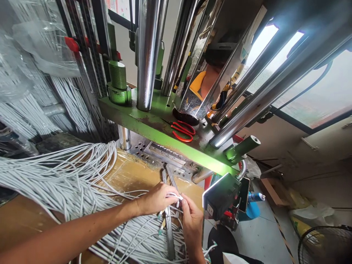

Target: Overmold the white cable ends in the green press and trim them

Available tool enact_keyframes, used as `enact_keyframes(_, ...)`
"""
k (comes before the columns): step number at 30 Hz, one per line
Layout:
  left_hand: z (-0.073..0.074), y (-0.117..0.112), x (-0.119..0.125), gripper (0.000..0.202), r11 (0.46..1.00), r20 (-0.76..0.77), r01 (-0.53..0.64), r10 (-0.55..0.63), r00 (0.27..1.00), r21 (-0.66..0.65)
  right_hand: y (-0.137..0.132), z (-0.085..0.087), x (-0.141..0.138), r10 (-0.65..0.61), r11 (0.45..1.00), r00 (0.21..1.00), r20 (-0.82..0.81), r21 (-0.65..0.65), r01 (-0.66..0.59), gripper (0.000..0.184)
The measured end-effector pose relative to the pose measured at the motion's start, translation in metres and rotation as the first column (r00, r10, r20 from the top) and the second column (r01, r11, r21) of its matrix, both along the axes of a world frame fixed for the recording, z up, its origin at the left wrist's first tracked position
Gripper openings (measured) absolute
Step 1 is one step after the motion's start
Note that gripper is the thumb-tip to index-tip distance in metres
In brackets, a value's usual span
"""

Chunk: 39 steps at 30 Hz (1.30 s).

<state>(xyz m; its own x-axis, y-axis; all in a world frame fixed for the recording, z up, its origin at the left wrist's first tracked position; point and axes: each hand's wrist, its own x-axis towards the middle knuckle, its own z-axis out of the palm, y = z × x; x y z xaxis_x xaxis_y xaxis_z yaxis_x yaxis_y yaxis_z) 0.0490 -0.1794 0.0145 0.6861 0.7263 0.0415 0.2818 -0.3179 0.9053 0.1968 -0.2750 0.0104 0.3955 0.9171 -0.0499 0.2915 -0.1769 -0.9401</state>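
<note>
My left hand (156, 200) and my right hand (191, 220) meet over the front of a cardboard-covered bench (129, 176). Both pinch the end of a thin white cable (176, 197) held between them. The left hand's fingers are curled round the cable. The right hand's thumb and fingers close on its tip. A big bundle of white cables (63, 172) fans out to the left and runs under my forearms. A metal rail (169, 227) lies beneath the hands.
A green press (154, 126) with chrome columns (147, 55) stands right behind the bench. Red scissors (183, 131) lie on its plate. A black control box (221, 196) hangs at the right. More cable bundles hang at left. A fan (326, 244) sits on the floor.
</note>
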Motion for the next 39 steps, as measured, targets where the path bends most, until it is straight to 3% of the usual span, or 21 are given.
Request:
enact_keyframes(8,0.006,0.000,0.000,0.022,0.999,0.012,0.003,-0.002,1.000,-0.033,-0.001,0.000,0.002,0.008,1.000,1.000,0.017,0.004,-0.008,0.036)
enact_keyframes(15,0.006,0.005,0.004,0.025,0.961,0.034,-0.079,0.092,0.995,-0.263,0.004,0.003,-0.002,-0.064,0.990,0.992,-0.110,0.118,0.077,0.037)
enact_keyframes(23,0.010,0.004,0.005,0.026,0.962,0.055,-0.056,0.073,0.996,-0.267,0.006,0.000,-0.006,0.051,0.994,0.987,-0.150,0.103,-0.035,0.021)
enact_keyframes(33,0.019,0.001,0.004,0.027,0.967,0.060,-0.040,0.057,0.997,-0.250,0.002,-0.006,-0.003,0.067,0.995,0.996,-0.066,0.081,-0.062,0.026)
enact_keyframes(39,0.019,0.002,0.005,0.030,0.974,0.059,-0.030,0.044,0.997,-0.225,0.003,0.000,-0.004,0.063,0.997,0.996,-0.069,0.056,-0.059,0.029)
